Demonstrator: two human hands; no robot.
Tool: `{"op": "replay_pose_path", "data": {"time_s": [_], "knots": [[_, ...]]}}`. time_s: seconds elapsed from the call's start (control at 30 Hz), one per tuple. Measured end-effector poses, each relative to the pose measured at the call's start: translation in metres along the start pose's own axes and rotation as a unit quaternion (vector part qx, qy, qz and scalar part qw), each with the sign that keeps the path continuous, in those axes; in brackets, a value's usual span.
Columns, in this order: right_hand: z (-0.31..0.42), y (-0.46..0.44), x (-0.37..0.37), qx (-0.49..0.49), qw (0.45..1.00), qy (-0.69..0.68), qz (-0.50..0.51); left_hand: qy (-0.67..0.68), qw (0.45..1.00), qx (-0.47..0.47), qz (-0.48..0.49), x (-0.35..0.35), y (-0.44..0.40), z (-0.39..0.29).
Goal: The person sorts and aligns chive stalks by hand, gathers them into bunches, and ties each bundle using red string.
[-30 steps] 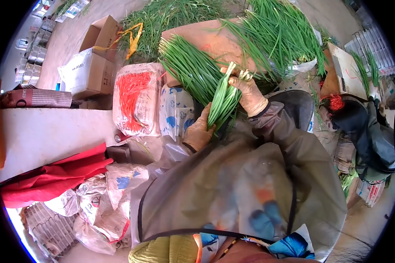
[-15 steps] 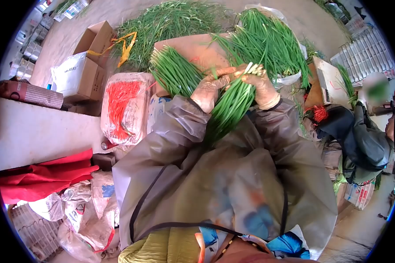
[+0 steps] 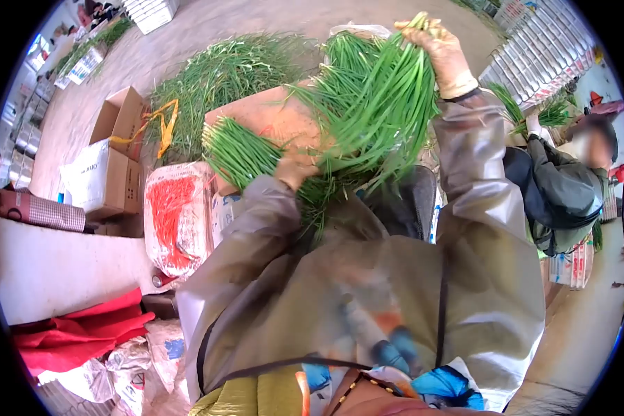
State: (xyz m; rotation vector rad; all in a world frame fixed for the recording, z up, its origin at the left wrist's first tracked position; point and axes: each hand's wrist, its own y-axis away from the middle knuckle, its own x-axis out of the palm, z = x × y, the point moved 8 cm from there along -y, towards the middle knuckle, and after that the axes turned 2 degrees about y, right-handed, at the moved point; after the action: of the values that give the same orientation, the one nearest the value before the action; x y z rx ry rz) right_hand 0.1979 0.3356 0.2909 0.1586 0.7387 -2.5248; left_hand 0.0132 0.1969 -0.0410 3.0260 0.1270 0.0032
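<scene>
Held high on the right, my gloved right hand (image 3: 442, 59) is closed round the pale stem ends of a bunch of chives (image 3: 399, 104), whose green leaves hang down and fan out. My left hand (image 3: 296, 170), also gloved, is low by the leaf tips, at the near edge of the brown board (image 3: 256, 111); its fingers are blurred and partly hidden among the leaves. Beside it on the board lies a neat bundle of chives (image 3: 239, 151), pale ends pointing away. Behind the held bunch is a heap of chives (image 3: 347, 52) on white plastic.
Loose greens (image 3: 222, 73) are piled beyond the board. Red ties (image 3: 173, 211) lie on a wrapped block at left, near an open cardboard box (image 3: 118, 118) and orange strap (image 3: 165, 132). At right, a co-worker (image 3: 561, 180) holds greens before stacked white crates (image 3: 544, 55).
Both hands were together at the bunch. My right hand has lifted the chives up and to the right, while my left hand has parted from the stem ends and moved down and left.
</scene>
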Motion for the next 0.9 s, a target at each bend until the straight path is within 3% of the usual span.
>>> {"op": "replay_pose_path", "data": {"time_s": [0.07,0.1,0.13,0.17,0.2,0.23,0.27,0.33,0.4,0.43,0.47,0.5,0.53,0.57,0.6,0.63,0.7,0.73,0.8,0.83,0.87,0.9], "knots": [[0.009,-0.008,0.008,-0.010,1.000,0.009,0.016,-0.173,0.959,0.097,-0.204,-0.077,-0.010,0.010],[0.011,-0.009,0.016,-0.014,0.999,0.013,0.034,-0.282,0.904,0.105,-0.303,-0.085,0.022,-0.058],[0.011,-0.006,0.027,-0.014,0.999,0.014,0.051,-0.287,0.897,0.093,-0.323,-0.099,0.027,-0.090],[0.003,-0.002,0.044,0.007,0.996,-0.006,0.091,-0.200,0.919,0.199,-0.274,-0.101,0.030,-0.127],[0.000,-0.001,0.064,0.021,0.991,-0.024,0.133,-0.026,0.943,0.264,-0.204,-0.086,0.041,-0.175],[0.008,0.004,0.084,0.016,0.984,-0.069,0.164,-0.057,0.942,0.288,-0.159,-0.071,0.051,-0.218],[0.018,0.015,0.105,0.015,0.974,-0.115,0.196,-0.007,0.955,0.279,-0.100,-0.060,0.051,-0.238],[0.017,0.035,0.141,0.117,0.940,-0.226,0.227,0.077,0.961,0.264,0.036,-0.025,0.055,-0.269],[0.011,0.039,0.166,0.089,0.945,-0.220,0.225,0.237,0.938,0.215,0.134,-0.004,0.039,-0.239],[-0.007,0.042,0.176,0.130,0.946,-0.192,0.225,0.291,0.921,0.190,0.174,0.004,0.026,-0.215],[-0.018,0.043,0.179,0.106,0.963,-0.056,0.240,0.362,0.895,0.118,0.231,0.016,0.032,-0.204],[-0.009,0.040,0.174,0.020,0.978,0.083,0.190,0.427,0.861,0.038,0.273,0.028,0.039,-0.194],[0.002,0.042,0.171,-0.065,0.964,0.220,0.133,0.400,0.885,0.034,0.237,0.030,0.045,-0.185],[0.018,0.043,0.176,-0.169,0.947,0.249,0.112,0.407,0.883,0.016,0.232,0.035,0.048,-0.178],[0.019,0.045,0.175,-0.165,0.948,0.247,0.117,0.416,0.881,-0.004,0.225,0.039,0.052,-0.171],[0.001,0.051,0.189,-0.067,0.928,0.259,0.258,0.432,0.879,-0.008,0.204,0.038,0.056,-0.165],[-0.035,0.064,0.210,-0.012,0.825,0.346,0.446,0.421,0.889,-0.030,0.179,0.038,0.049,-0.142],[-0.041,0.061,0.210,-0.012,0.824,0.342,0.452,0.425,0.888,-0.038,0.174,0.037,0.047,-0.133],[-0.041,0.034,0.195,0.000,0.919,0.242,0.310,0.409,0.906,-0.014,0.104,0.024,0.042,-0.137],[-0.031,0.021,0.182,-0.076,0.964,0.113,0.228,0.360,0.931,0.046,0.049,0.006,0.032,-0.135],[-0.032,0.028,0.190,-0.075,0.962,0.103,0.243,0.306,0.947,0.100,-0.009,-0.012,0.024,-0.131],[-0.040,0.040,0.190,0.044,0.975,-0.054,0.211,0.320,0.934,0.137,-0.080,-0.028,0.024,-0.133]]}}
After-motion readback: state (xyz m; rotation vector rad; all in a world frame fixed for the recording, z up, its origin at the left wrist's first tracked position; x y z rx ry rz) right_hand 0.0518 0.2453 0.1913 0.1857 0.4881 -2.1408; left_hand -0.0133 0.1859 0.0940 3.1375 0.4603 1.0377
